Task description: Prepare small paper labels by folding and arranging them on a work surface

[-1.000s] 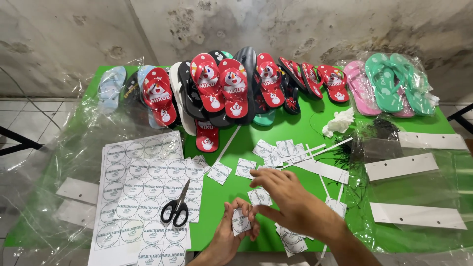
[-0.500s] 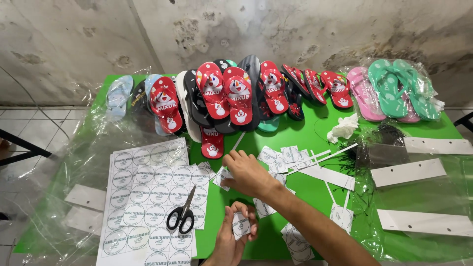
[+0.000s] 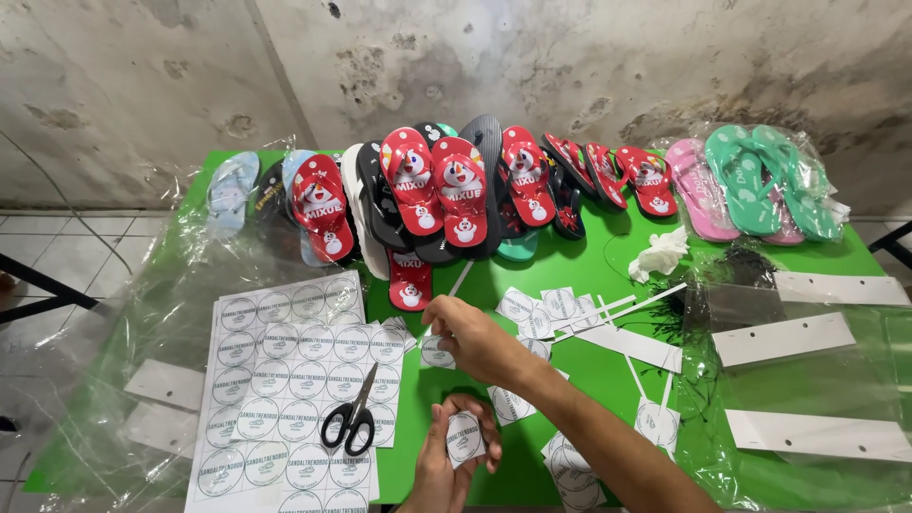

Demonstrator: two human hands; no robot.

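Head view, looking down on a green tabletop. Pinched one small cut sticker in the left hand, thumb on one side and fingers on the other, low down near the body. Reached out with the right hand just above it, over another loose sticker lying flat by the edge of the big sheet. Kept the fingertips of that grip close together, but could not tell if anything was caught between them.

Looked only partly done. Already cut and lying about: a bunch of little square stickers in the middle of the tabletop, and more near the right arm. Not cut yet: most of the sticker sheet, with rows of round labels on it. Left on top of that sheet: black scissors, closed, with no hand on them.

Lined up at the back, by the wall: red flip-flops, with pink and green ones off to the right. Placed on the right: long white card strips and clear plastic bags.
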